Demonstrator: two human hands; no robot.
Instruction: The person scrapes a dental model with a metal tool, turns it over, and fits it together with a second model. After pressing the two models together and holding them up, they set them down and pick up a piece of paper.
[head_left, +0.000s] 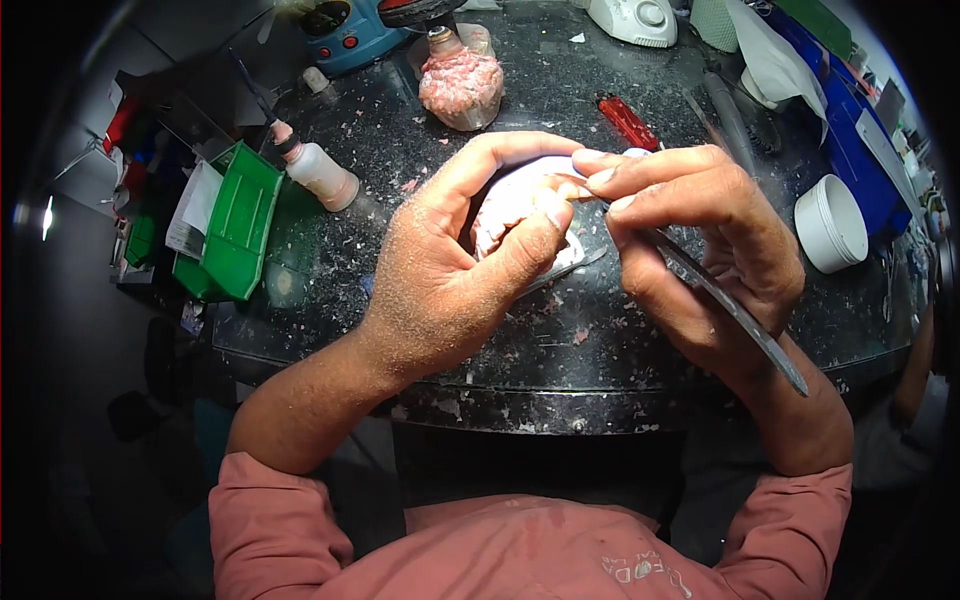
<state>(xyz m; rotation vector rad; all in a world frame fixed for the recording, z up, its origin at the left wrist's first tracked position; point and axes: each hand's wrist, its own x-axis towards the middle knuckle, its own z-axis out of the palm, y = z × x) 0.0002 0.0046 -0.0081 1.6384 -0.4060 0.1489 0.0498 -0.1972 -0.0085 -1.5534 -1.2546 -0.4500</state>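
My left hand (425, 265) is wrapped round a pale dental model (510, 200), its thumb pressed on the near side. Pinkish material shows on the model, brightly lit, and the fingers cover part of it. In my right hand (715, 235) is a slim dark metal carving tool (740, 305), pinched between thumb and fingers. The tool's working end is at the model's right side, where my two hands almost meet; its tip is hard to make out. Fine dust coats my left hand.
Green bins (245, 215) and a bottle with pinkish contents (320, 178) stand at the left. Behind are a lumpy pink mass (462, 90) and a blue device (345, 45). A red-handled tool (628, 122) and white tub (832, 225) lie rightward. Scraps dot the dark bench (560, 360).
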